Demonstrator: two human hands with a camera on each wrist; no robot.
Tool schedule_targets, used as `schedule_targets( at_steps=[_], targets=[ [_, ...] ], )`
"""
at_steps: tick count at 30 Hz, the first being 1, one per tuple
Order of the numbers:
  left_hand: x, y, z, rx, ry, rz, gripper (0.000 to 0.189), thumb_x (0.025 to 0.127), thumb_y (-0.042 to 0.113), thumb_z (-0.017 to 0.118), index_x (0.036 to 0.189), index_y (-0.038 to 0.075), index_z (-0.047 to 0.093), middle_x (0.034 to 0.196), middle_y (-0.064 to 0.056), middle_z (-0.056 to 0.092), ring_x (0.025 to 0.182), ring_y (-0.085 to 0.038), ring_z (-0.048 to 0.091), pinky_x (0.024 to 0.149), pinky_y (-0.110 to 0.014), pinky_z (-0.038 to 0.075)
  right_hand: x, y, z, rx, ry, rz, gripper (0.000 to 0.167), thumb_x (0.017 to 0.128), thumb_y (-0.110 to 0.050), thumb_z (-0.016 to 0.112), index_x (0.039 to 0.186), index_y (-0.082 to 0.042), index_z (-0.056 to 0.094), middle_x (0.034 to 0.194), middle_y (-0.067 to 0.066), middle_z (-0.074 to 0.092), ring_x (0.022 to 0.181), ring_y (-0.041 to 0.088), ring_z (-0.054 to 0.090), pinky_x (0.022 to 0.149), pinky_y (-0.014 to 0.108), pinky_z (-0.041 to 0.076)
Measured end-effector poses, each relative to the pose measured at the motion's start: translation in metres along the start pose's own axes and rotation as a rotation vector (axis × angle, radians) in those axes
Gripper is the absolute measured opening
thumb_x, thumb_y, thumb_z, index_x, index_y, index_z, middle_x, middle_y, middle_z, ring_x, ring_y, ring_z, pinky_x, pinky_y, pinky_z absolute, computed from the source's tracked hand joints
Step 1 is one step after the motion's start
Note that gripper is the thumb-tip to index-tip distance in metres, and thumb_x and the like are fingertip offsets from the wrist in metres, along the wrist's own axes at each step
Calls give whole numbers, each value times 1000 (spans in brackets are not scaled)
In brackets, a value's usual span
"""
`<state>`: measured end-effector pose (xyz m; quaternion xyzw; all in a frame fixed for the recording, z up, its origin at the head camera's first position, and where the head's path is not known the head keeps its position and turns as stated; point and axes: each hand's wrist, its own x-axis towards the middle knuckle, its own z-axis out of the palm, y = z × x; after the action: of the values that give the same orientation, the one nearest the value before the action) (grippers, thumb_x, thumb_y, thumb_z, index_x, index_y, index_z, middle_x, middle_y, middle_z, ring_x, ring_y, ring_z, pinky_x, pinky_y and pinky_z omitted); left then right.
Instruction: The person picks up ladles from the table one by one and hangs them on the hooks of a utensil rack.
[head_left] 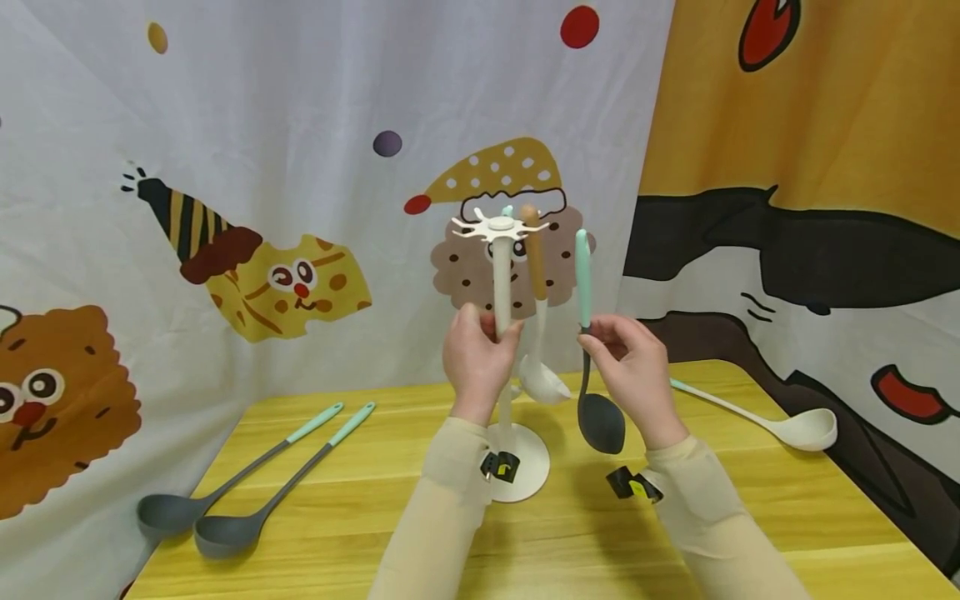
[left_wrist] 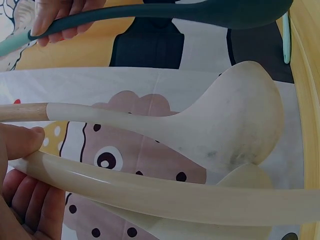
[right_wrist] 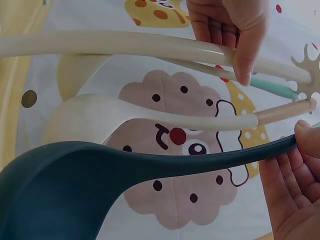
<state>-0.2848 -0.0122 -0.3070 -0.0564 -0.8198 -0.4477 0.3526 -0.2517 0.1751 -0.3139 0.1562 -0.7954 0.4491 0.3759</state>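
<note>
A white utensil stand (head_left: 501, 283) with a round base and a ring of hooks on top stands mid-table. My left hand (head_left: 480, 358) grips its post. My right hand (head_left: 633, 367) pinches a dark grey ladle (head_left: 602, 423) with a mint handle, just below that handle; its bowl hangs down, right of the stand. On the stand hangs a white ladle (head_left: 542, 379) with a wooden-coloured handle. Behind the post, in the right wrist view, hangs another pale utensil with a mint handle (right_wrist: 275, 87); the post hides part of it.
Two dark grey ladles with mint handles, one farther left (head_left: 171, 512) and one beside it (head_left: 228, 533), lie on the wooden table (head_left: 360, 508) at left. A white ladle (head_left: 806, 429) with a mint handle lies at right. A printed curtain (head_left: 315, 167) hangs behind the table.
</note>
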Motion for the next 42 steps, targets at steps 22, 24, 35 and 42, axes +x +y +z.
schedule_targets(
  at_steps=[22,24,35,42],
  targets=[
    [-1,0,0,13,20,40,34,82,27,83,84,10,53,76,-3,54,65,-19,54,55,-33,42,16,-14,14,31,-22,-37,16,88,-4,75,103,-1,71,93,9,68,86,16,62,70,16,49],
    [-1,-1,0,12,21,38,34,82,27,83,84,10,53,76,-3,54,65,-19,54,55,-33,42,17,-15,15,34,-29,-35,16,87,-4,75,103,-1,71,93,9,68,85,18,62,69,17,49],
    [0,0,0,14,22,34,35,82,28,83,83,10,53,76,-2,55,64,-18,55,55,-33,42,19,-18,18,23,-37,-20,16,87,-4,75,103,0,71,94,11,68,85,21,64,70,20,51],
    [0,-2,1,9,18,30,35,81,27,83,84,10,54,76,-2,55,65,-19,55,56,-33,43,18,-19,21,14,-56,-28,18,87,-5,76,104,0,71,95,10,68,85,21,64,71,32,54]
  ],
)
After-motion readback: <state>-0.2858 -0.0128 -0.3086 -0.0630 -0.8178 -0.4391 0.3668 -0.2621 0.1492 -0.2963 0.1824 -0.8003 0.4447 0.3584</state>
